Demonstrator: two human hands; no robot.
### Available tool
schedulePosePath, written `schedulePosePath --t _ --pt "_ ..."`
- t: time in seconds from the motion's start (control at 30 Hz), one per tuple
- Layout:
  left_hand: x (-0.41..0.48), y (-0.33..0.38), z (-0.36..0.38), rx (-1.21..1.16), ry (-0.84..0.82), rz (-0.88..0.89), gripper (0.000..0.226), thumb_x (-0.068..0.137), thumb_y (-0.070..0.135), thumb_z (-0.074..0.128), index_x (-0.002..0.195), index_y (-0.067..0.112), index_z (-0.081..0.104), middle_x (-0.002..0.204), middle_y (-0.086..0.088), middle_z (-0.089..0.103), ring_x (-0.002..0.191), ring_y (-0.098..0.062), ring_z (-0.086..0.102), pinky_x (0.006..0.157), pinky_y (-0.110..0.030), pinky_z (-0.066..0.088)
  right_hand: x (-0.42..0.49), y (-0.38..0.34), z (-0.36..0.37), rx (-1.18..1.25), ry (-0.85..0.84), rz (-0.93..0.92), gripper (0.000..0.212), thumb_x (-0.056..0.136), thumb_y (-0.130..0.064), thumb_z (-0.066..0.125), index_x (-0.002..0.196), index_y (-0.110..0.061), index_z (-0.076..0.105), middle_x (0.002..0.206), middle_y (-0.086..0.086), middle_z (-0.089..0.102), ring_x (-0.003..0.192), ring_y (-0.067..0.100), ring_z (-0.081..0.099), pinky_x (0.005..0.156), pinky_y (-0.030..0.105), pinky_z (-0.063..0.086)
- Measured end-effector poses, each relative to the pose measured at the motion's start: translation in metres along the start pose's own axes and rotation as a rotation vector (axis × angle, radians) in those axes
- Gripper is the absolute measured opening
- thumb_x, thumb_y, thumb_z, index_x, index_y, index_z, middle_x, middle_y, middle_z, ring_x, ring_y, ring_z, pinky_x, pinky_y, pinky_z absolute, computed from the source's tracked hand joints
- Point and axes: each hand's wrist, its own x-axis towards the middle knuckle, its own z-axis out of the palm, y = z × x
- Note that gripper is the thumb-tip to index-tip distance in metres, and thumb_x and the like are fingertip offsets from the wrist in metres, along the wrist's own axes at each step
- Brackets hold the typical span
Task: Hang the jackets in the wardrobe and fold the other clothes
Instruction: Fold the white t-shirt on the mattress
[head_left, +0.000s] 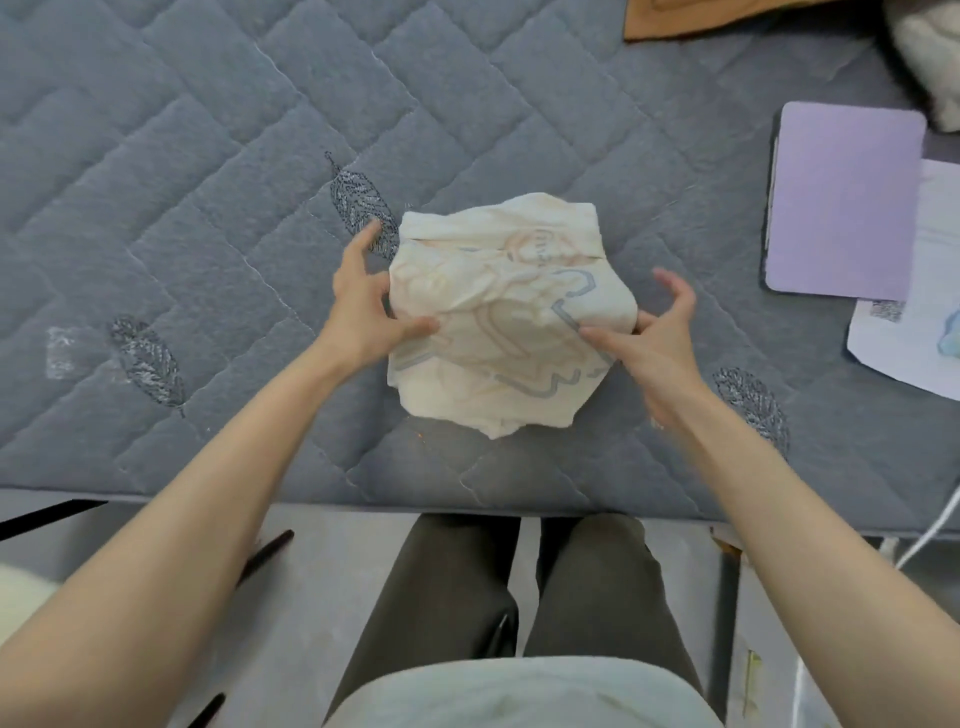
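A cream garment (493, 317) with pale orange and blue-grey printed lines lies folded into a small bundle on the grey quilted mattress (208, 208). My left hand (363, 306) holds its left side, thumb on top of the cloth and fingers along the edge. At the right side my right hand (649, 338) pinches the fold with thumb and forefinger, the other fingers spread above the mattress.
A lilac tablet case (841, 202) lies at the right on white papers (924, 312). A brown item (691, 18) and a fluffy white thing (930, 57) sit at the top right. The mattress's front edge (311, 506) runs just before my legs; a white cable (935, 530) hangs at right.
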Motion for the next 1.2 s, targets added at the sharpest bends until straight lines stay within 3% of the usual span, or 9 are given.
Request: schedulePosePath --t 0.1,0.2,0.33,0.53,0.7,0.83,0.97,1.07,1.2 --pt "-0.016 0.013 -0.014 0.114 -0.107 0.199 0.056 0.07 0.011 0.083 0.122 0.014 0.062 0.159 0.004 0.006 0.148 -0.02 -0.003 0.116 -0.029 0.005 -0.019 -0.016 -0.018 -0.283 -0.174 -0.19 0.113 0.065 0.003 0.08 0.148 -0.039 0.016 0.113 -0.006 0.069 0.107 0.013 0.064 0.086 0.019 0.05" --pt "-0.037 0.031 -0.014 -0.061 -0.115 0.195 0.05 0.079 0.004 0.074 0.124 0.018 0.059 0.136 0.01 0.049 0.136 -0.001 0.033 0.114 -0.025 0.026 -0.033 -0.036 -0.023 -0.754 -0.152 -0.329 0.056 0.071 -0.01 0.079 0.123 -0.025 0.064 0.105 -0.006 0.064 0.104 0.017 0.06 0.075 0.006 0.035" --pt "-0.058 0.04 -0.016 -0.253 -0.192 0.13 0.027 0.084 0.0 0.068 0.101 0.021 0.062 0.1 0.005 0.067 0.094 -0.004 0.06 0.088 -0.026 0.048 -0.057 -0.057 -0.042 -0.803 -0.22 -0.297 0.005 0.077 -0.028 0.075 0.081 -0.03 0.074 0.075 -0.002 0.062 0.076 0.015 0.056 0.064 0.022 0.034" --pt "-0.047 0.051 -0.015 -0.648 -0.175 -0.085 0.029 0.088 0.018 0.065 0.115 0.024 0.057 0.096 0.002 0.073 0.088 -0.012 0.069 0.067 -0.021 0.054 -0.045 -0.081 -0.058 -0.351 -0.133 -0.196 0.02 0.076 -0.027 0.08 0.073 -0.017 0.063 0.059 -0.013 0.057 0.05 0.0 0.049 0.046 0.012 0.037" --pt "-0.012 0.039 0.022 -0.374 0.036 -0.274 0.057 0.093 0.013 0.06 0.145 0.016 0.037 0.144 -0.006 0.044 0.131 -0.021 0.042 0.105 -0.028 0.038 -0.009 -0.035 -0.039 -0.285 0.087 -0.007 0.056 0.084 -0.017 0.072 0.133 -0.021 0.045 0.099 -0.003 0.061 0.093 0.009 0.058 0.079 0.024 0.047" --pt "-0.006 0.011 0.055 -0.201 -0.017 -0.407 0.06 0.091 0.021 0.063 0.143 0.011 0.037 0.147 -0.011 0.038 0.129 -0.02 0.041 0.103 -0.026 0.036 0.001 0.017 -0.022 -0.421 0.021 0.222 0.066 0.086 -0.022 0.068 0.143 -0.017 0.034 0.127 0.007 0.054 0.109 0.017 0.052 0.088 0.028 0.04" --pt "0.003 -0.016 0.075 -0.141 -0.047 -0.484 0.063 0.088 0.024 0.065 0.142 0.008 0.036 0.142 -0.015 0.044 0.127 -0.028 0.045 0.106 -0.041 0.037 0.009 0.047 -0.004 -0.336 -0.02 0.356 0.066 0.089 -0.03 0.064 0.144 -0.016 0.03 0.133 0.007 0.05 0.112 0.02 0.051 0.094 0.032 0.04" --pt "0.008 -0.031 0.088 -0.154 -0.078 -0.498 0.073 0.083 0.026 0.072 0.143 0.009 0.034 0.139 -0.013 0.046 0.124 -0.027 0.048 0.105 -0.039 0.039 0.016 0.06 0.004 -0.389 -0.001 0.354 0.063 0.087 -0.031 0.066 0.139 -0.011 0.037 0.127 0.007 0.051 0.116 0.022 0.051 0.097 0.034 0.042" --pt "0.006 -0.044 0.1 -0.073 -0.074 -0.498 0.082 0.075 0.029 0.079 0.14 0.016 0.03 0.131 -0.005 0.051 0.117 -0.024 0.051 0.086 -0.027 0.039 0.017 0.068 0.006 -0.505 -0.02 0.296 0.039 0.083 -0.024 0.07 0.115 -0.008 0.054 0.105 0.004 0.058 0.093 0.017 0.055 0.078 0.027 0.043"
